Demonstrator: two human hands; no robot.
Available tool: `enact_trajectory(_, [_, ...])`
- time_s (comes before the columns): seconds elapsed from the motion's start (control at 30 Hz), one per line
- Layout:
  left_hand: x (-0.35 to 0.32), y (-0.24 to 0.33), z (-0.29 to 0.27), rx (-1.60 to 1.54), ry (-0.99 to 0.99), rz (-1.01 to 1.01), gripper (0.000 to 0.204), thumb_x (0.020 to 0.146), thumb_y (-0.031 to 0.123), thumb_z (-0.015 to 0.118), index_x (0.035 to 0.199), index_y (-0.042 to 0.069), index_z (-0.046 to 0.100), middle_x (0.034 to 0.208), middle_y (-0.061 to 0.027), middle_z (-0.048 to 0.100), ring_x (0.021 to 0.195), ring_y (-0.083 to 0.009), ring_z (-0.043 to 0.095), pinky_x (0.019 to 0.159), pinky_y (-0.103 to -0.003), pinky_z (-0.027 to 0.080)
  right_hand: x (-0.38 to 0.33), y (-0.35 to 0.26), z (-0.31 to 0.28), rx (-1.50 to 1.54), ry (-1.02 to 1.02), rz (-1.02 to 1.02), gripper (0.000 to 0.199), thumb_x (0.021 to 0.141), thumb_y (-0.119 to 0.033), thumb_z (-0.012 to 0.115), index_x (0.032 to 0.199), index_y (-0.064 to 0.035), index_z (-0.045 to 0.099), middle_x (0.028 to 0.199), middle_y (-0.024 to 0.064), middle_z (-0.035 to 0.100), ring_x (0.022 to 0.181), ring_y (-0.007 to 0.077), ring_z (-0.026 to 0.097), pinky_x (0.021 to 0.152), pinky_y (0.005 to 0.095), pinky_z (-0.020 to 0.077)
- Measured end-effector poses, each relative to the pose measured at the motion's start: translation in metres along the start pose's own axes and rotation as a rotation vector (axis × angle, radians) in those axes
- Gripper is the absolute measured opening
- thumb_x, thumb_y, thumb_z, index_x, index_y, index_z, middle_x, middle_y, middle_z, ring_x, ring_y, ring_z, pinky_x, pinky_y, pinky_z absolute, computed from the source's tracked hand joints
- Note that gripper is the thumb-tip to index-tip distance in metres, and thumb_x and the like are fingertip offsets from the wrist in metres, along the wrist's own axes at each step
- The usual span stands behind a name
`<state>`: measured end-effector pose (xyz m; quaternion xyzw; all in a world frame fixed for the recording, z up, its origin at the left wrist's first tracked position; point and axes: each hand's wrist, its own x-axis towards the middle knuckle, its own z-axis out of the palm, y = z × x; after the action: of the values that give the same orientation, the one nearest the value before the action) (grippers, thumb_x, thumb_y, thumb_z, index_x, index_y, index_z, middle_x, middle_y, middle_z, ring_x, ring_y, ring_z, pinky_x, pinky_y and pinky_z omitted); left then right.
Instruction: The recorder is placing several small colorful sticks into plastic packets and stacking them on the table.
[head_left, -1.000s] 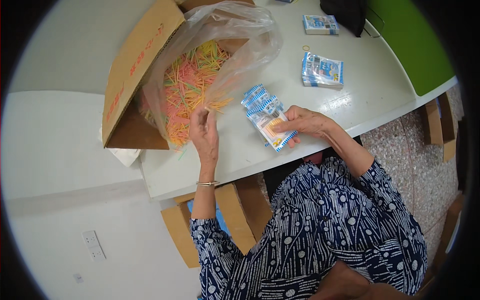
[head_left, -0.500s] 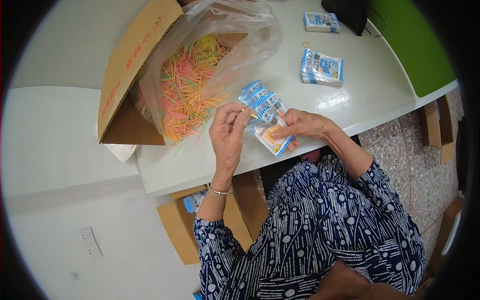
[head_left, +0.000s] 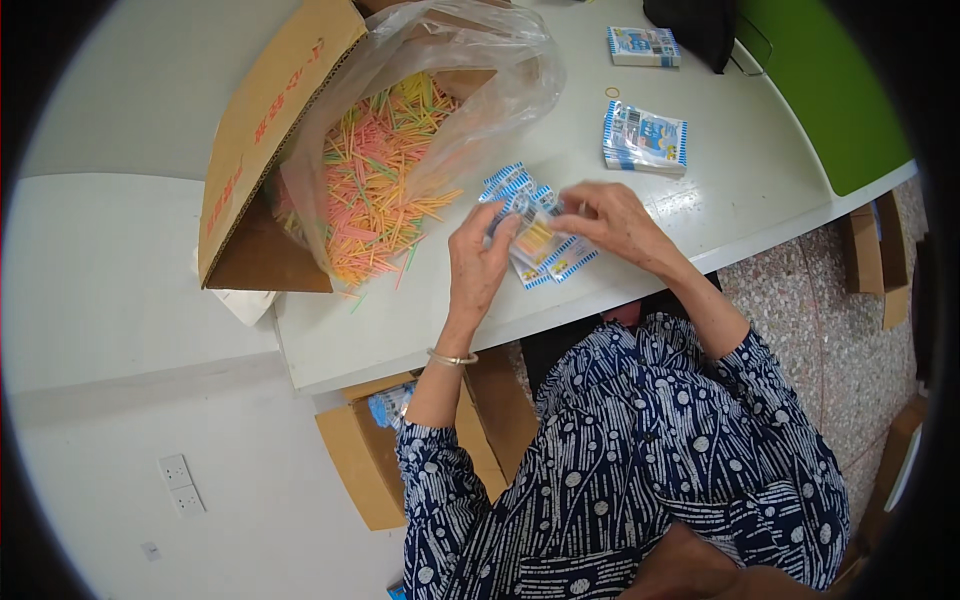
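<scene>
The person's left hand (head_left: pixel 478 262) is at the left edge of a small clear packet (head_left: pixel 540 240) with a blue-striped border, its thumb and fingers curled toward each other in a narrow grip. The right hand (head_left: pixel 612 222) comes over the packet's upper right side, thumb and fingertips pointing left and slightly parted. Blur covers the fingertips, so it is not possible to tell whether either grip is closed on the packet. Yellowish sticks show inside it. The packet is between the 2 hands, over a fanned pile of similar packets (head_left: pixel 513 183) near the front edge of the white counter (head_left: pixel 735 190).

To the left of the hands, a cardboard box (head_left: pixel 275 135) lies open on the counter, with a clear plastic bag (head_left: pixel 505 90) spilling out of its mouth. Pink, orange, yellow and green sticks (head_left: pixel 375 180) fill the bag, and a few lie loose near the box's front corner. Beyond the right hand are 2 stacks of blue-and-white packets: a nearer stack (head_left: pixel 645 138) and a farther stack (head_left: pixel 643 48), with a rubber band (head_left: pixel 612 92) between them. A bracelet (head_left: pixel 452 357) circles the left wrist.
</scene>
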<state>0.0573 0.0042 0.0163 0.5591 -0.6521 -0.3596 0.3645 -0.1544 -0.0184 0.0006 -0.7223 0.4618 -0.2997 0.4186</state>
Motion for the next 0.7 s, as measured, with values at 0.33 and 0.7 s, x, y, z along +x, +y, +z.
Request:
enact_trajectory(0.33, [-0.033, -0.034, 0.028, 0.374, 0.216, -0.029, 0.083, 0.073, 0.030, 0.073, 0.135, 0.000, 0.028, 0.128, -0.0226, 0.041, 0.119, -0.0358, 0.036, 0.101, -0.046, 0.026, 0.032, 0.020, 0.026, 0.020, 0.064, -0.070, 0.076, 0.075, -0.051, 0.066, 0.119, 0.0070, 0.043, 0.107, 0.0242, 0.054, 0.108, 0.0352, 0.045, 0.089, 0.0403, 0.0390])
enact_trajectory(0.7, [-0.023, -0.021, 0.055, -0.393, 0.229, 0.067, 0.077, 0.076, 0.008, 0.069, 0.137, 0.001, 0.022, 0.127, -0.0179, 0.043, 0.112, -0.0254, 0.050, 0.092, -0.036, 0.043, 0.024, 0.021, 0.041, 0.584, 0.067, -0.065, 0.063, 0.075, -0.016, 0.072, 0.127, 0.0006, 0.039, 0.120, 0.0133, 0.049, 0.113, 0.0207, 0.046, 0.097, 0.0310, 0.0371])
